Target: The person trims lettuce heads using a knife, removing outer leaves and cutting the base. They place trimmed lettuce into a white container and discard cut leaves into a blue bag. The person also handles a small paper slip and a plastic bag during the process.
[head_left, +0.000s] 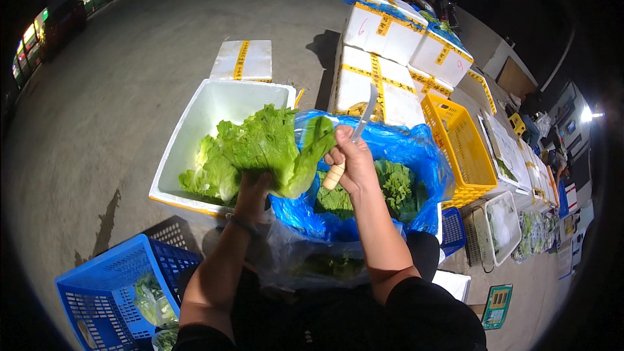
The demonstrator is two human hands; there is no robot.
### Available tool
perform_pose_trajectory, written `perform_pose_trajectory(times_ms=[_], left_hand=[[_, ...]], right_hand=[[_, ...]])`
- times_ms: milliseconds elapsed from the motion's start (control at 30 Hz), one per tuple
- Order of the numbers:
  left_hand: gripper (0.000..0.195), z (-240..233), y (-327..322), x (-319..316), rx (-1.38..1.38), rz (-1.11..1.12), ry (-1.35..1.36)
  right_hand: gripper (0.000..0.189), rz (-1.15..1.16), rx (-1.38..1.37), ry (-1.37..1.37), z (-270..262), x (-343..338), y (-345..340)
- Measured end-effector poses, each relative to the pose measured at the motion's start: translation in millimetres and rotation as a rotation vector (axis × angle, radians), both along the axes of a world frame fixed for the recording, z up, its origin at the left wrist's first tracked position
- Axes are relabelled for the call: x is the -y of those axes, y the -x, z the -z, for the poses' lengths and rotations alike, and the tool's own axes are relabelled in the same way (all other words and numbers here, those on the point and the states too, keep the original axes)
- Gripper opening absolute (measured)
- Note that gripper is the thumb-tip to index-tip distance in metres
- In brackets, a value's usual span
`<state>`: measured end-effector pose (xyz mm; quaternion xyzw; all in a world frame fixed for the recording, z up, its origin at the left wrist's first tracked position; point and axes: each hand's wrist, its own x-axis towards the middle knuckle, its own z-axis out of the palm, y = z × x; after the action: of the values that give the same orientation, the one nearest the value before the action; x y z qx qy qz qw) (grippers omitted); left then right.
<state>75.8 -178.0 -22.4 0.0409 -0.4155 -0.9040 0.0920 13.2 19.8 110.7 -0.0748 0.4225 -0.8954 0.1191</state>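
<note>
My left hand (253,192) holds a large head of green leaf lettuce (265,144) from below, with its fingers partly hidden under the leaves. In my right hand (355,163) is a knife (369,107), its blade pointing up and its pale wooden handle sticking out below the fist. The thumb and forefinger of that hand also pinch an outer lettuce leaf (319,136). On the left, beneath the lettuce, stands an open white foam box (214,100). Below my right hand, more leafy greens (396,185) lie in a container lined with a blue plastic bag (431,156).
Taped white foam boxes (385,78) are stacked ahead, beside a yellow plastic crate (463,151). A closed foam box (243,58) sits beyond the open one. Near my left side a blue crate (107,263) holds bagged vegetables (153,300). Bagged greens (536,229) lie far right.
</note>
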Motion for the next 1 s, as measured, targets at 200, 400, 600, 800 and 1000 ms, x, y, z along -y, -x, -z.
perform_pose_trajectory(times_ms=[200, 400, 600, 800, 1000], left_hand=[[0.041, -12.9, 2.6, 9.7, -0.081, -0.028, 0.087], [0.041, -33.2, -9.6, 3.0, -0.056, 0.074, 0.231], [0.039, -33.9, -12.9, -4.3, -0.065, 0.167, 0.417], [0.045, -25.7, -5.6, -0.2, -0.007, -0.026, 0.411], [0.051, -27.8, -2.3, 11.0, -0.126, -0.125, 0.154]], right_hand=[[0.006, -0.017, -0.114, -0.332, -2.9, 4.2, -6.6], [0.011, 0.286, -0.836, -0.987, -13.9, 22.1, 12.9], [0.01, 0.544, -1.077, -1.115, -28.4, 34.0, 51.3], [0.019, 0.471, -0.763, -0.803, -52.6, 37.0, 80.8], [0.037, 0.415, -0.897, -1.172, -30.5, 23.0, 66.2]])
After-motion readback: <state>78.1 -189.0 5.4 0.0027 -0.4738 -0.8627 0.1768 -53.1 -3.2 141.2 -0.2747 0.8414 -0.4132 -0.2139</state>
